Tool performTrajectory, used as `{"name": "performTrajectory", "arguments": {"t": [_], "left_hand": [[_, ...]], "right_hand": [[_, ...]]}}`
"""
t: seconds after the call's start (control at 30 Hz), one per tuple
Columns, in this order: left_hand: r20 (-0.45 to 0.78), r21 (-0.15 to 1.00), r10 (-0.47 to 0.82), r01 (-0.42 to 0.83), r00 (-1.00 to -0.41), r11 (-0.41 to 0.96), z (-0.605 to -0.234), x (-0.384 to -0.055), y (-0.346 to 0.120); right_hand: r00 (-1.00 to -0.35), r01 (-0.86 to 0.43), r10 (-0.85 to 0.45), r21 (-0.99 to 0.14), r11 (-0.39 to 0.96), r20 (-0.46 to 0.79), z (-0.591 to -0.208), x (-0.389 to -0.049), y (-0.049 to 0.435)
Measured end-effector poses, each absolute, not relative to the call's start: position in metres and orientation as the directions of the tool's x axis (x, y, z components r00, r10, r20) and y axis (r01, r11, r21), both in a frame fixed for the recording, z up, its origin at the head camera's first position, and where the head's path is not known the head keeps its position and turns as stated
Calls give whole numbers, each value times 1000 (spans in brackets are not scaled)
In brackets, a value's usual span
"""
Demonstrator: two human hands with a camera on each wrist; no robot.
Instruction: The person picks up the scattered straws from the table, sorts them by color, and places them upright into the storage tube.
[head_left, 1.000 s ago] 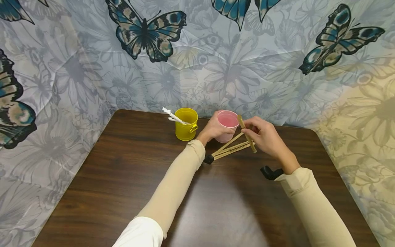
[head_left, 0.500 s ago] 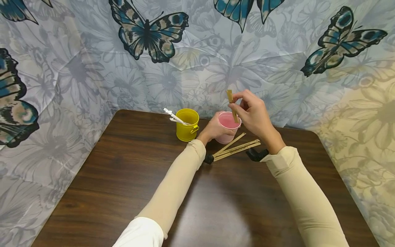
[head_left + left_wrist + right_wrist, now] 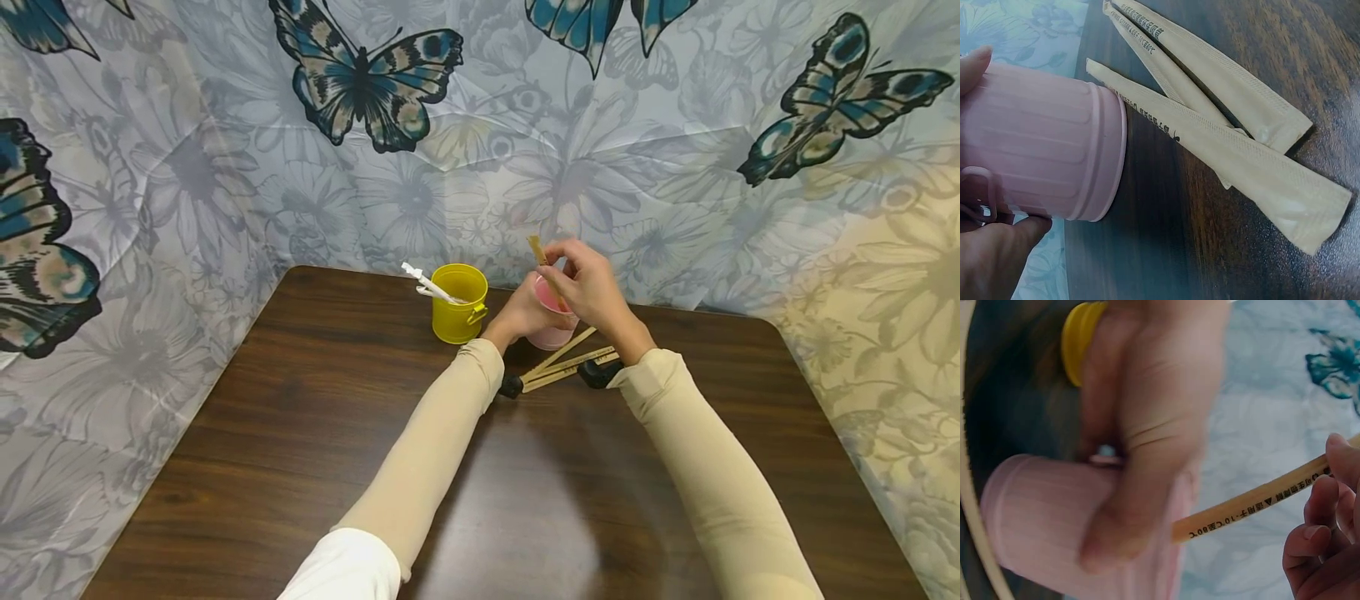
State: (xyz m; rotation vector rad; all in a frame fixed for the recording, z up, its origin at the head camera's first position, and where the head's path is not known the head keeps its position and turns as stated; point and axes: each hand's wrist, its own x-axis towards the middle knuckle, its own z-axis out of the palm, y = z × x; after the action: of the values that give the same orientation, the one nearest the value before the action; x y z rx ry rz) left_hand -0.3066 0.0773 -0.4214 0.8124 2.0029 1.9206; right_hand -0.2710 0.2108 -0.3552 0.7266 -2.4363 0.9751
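Observation:
My left hand [image 3: 519, 315] grips a small pink bucket [image 3: 551, 338] near the table's back edge. In the left wrist view the thumb and fingers lie around the ribbed bucket wall [image 3: 1035, 137]. Above the bucket my right hand [image 3: 591, 285] pinches a brown paper-wrapped straw [image 3: 536, 248] near its upper part. The straw slants, its lower end inside the bucket's mouth; the right wrist view shows printed lettering on the wrapper [image 3: 1247, 509]. Several more wrapped straws [image 3: 1235, 147] lie fanned and crossing on the table, just in front of the bucket.
Left of the pink bucket stands a yellow bucket [image 3: 453, 323] with thin white wrapped items [image 3: 431, 284] leaning out. Black wrist-camera mounts [image 3: 597, 374] overlap the loose straws in the head view. A butterfly-print cloth [image 3: 408, 192] hangs behind the dark wooden table [image 3: 300, 433].
My right hand has lifted the wrapped straw off the others, carried it left over the pink bucket and lowered its end into the mouth. My left hand keeps hold of the bucket.

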Motion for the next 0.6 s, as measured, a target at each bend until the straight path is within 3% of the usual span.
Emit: {"name": "performTrajectory", "arguments": {"t": [0.27,0.47,0.6], "left_hand": [[141,962,555,247,-820,120,-417,-306,81],[64,963,500,185,-863,197,-434,-311,85],[86,960,479,201,-874,195,-442,-314,85]], "right_hand": [[-831,-546,-327,-546,636,450,-365,-268,215],[-838,-537,-349,-522,663,419,-357,-253,219],[-827,-558,-378,-517,650,417,-352,-237,223]]}}
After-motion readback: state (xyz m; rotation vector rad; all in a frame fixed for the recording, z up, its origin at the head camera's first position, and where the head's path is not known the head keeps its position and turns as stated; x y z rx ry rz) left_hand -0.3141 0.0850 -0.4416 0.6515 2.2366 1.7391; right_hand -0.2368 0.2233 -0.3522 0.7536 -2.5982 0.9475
